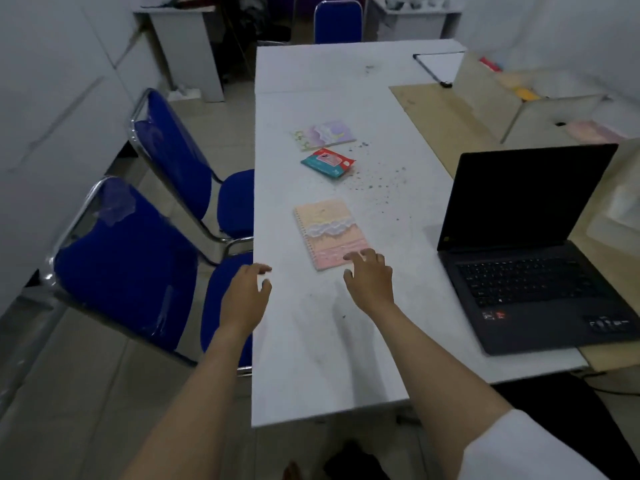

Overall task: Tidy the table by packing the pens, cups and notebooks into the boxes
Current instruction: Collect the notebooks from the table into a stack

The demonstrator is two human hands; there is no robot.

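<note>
Head view is looking down a long white table, and the person is reaching over its near end with both bare arms. Their right hand is hanging with fingers loosely spread and empty, the fingertips just overlapping the near right corner of a pink spiral notebook — whether they are actually touching the cover, I cannot tell. Their left hand is hovering at the table's left edge, fingers curled but apart, gripping nothing. Farther along the table a second notebook, lilac and pastel, is lying flat, and between the two notebooks a teal and red packet is sitting. To the right an open dark laptop is standing with its screen black. At the far right an open cardboard box is waiting, something yellow showing inside. Two blue chairs are lining the left side.
</note>
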